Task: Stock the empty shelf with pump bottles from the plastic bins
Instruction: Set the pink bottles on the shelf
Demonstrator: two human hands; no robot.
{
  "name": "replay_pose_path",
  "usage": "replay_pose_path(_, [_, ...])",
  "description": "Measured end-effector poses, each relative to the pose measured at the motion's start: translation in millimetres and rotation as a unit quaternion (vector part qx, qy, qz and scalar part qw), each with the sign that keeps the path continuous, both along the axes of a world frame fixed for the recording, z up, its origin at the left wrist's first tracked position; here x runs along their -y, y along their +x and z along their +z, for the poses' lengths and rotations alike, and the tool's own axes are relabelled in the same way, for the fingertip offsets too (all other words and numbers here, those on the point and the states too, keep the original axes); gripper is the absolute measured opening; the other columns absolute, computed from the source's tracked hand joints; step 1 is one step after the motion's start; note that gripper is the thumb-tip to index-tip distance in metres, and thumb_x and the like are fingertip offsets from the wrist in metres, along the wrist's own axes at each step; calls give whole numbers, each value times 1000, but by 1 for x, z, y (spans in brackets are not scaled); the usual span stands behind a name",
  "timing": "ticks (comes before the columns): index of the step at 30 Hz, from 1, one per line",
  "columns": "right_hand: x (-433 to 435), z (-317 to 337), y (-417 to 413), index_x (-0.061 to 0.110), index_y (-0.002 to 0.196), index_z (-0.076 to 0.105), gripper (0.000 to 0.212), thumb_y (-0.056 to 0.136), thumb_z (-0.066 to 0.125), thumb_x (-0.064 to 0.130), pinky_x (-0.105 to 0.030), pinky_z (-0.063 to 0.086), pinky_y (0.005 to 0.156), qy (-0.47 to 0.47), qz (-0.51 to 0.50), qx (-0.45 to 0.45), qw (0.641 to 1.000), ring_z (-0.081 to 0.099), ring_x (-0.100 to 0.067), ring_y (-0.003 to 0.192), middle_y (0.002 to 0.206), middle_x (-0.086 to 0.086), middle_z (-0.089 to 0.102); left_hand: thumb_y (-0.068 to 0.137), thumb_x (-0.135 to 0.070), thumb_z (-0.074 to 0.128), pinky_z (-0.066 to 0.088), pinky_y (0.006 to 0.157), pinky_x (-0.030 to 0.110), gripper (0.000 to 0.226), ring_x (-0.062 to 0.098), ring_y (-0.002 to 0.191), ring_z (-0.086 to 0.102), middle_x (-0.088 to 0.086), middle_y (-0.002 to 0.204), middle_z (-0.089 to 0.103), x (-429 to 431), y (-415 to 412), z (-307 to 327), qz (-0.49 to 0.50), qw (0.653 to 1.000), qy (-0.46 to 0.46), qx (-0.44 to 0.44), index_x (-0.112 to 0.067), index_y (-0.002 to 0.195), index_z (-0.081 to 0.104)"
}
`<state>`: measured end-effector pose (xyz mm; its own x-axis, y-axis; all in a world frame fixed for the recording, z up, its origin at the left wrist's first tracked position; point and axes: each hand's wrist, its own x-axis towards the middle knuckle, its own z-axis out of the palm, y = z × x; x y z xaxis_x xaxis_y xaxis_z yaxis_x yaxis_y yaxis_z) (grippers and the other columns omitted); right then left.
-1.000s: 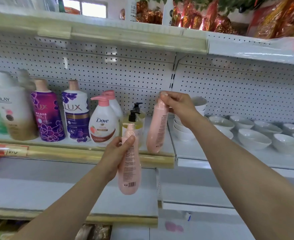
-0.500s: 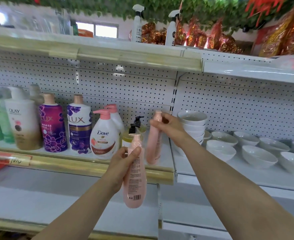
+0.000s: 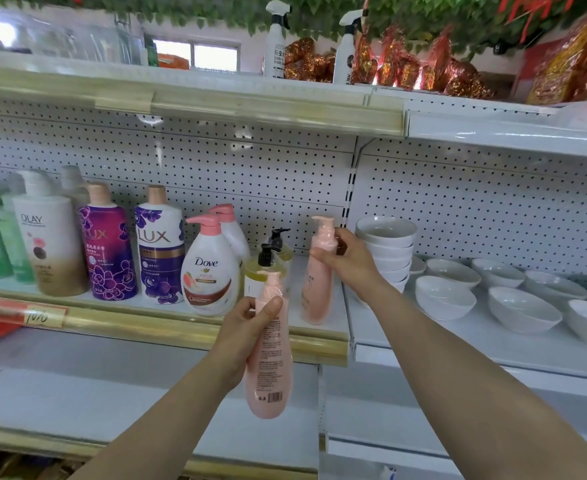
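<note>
**Operator:** State the current position.

**Supervisor:** The right hand (image 3: 345, 263) grips the right bottle (image 3: 318, 296) at its shoulder, with the fingers (image 3: 326, 254) curled round it just under the pump. The bottle stands upright at the right end of the shelf (image 3: 297, 299), near the front edge and beside the two black-pump bottles (image 3: 269, 263). Whether its base bears fully on the shelf cannot be told. The left hand (image 3: 247, 327) holds the left bottle (image 3: 271, 375) upright in front of the gold rail (image 3: 181, 329), below shelf level. Its thumb and fingers are clamped round the upper body.

**Operator:** How should the placement be finished?

**Supervisor:** Judging from this position:
1. Seat the base flat before loosening the grip. A tall, narrow bottle probably tips easily.
2. Slide it back toward the pegboard (image 3: 250, 174) to leave front room for the left bottle.
3. Turn the label to the front, as on the Dove bottle (image 3: 209, 271).
4. Open the fingers straight out, then withdraw without brushing the pump.

**Operator:** Hazards?

**Supervisor:** The stacked bowls (image 3: 387, 251) sit just beside the right wrist, so keep the forearm away from them. Raise the left bottle only once the right hand is clear. The bins are not in view.
</note>
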<state>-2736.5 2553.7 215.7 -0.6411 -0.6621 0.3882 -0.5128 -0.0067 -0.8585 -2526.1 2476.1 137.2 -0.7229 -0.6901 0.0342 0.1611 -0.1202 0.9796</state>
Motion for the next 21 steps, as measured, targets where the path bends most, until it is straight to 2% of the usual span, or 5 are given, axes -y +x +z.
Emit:
replay_pose_path(6, [16,0,-13,16,123,66,37,87,75,15,-30,55,86,-8,-5,2,1000,66,-16,102,112,0,70,56,-60,81,55,84,47,76,25,79,67,6,81,68,6,1,0,1,1000,-8,5,-5,103,62])
replay_pose_path(10, [25,1,-18,16,128,64,39,90,71,13,-25,53,84,-5,17,13,1000,65,-10,101,115,2,70,55,-60,82,55,88,52,73,26,83,68,7,84,69,14,2,2,7,1000,-5,5,-8,103,63])
replay_pose_path(15, [35,2,-25,19,135,59,43,93,65,13,-36,52,99,23,34,13,999,64,-16,110,122,-1,68,59,-56,83,54,88,53,65,27,81,66,7,82,68,18,3,8,12,1000,2,-5,-8,97,63])
replay_pose_path(21, [36,0,-32,29,145,48,49,98,59,19,-46,45,109,62,43,22,997,58,-19,122,135,2,61,69,-49,82,55,84,46,58,25,81,66,7,82,69,16,4,16,9,1000,-3,-8,-6,101,61])
